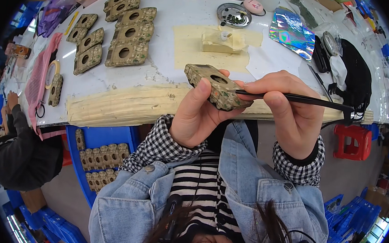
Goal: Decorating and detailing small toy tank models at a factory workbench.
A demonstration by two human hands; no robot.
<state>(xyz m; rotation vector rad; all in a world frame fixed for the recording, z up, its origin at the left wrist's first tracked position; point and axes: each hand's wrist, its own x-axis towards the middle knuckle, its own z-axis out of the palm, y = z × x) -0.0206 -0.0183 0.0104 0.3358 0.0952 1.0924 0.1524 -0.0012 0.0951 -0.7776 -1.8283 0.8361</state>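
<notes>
My left hand (pixel 195 114) grips a camouflage-patterned casing (pixel 221 95) with a round hole in its upper face, tilted above the table's front edge. Thumb and fingers hold it by its sides. In my right hand (pixel 298 113) is a pair of black tweezers (pixel 328 103), pinched near the front. Their tips meet the casing's face just below the hole; whether anything sits between the tips is too small to tell. More such casings (pixel 127 54) lie in rows on the table at the left, hole side up.
A tape-covered block (pixel 223 44) stands beyond my hands, with a round dish (pixel 234 16) of small dark pieces behind it. Holographic sheet (pixel 293 33) and black pouch (pixel 356 72) lie right. A blue tray (pixel 104 137) of casings sits below left; a person (pixel 23 149) works farther left.
</notes>
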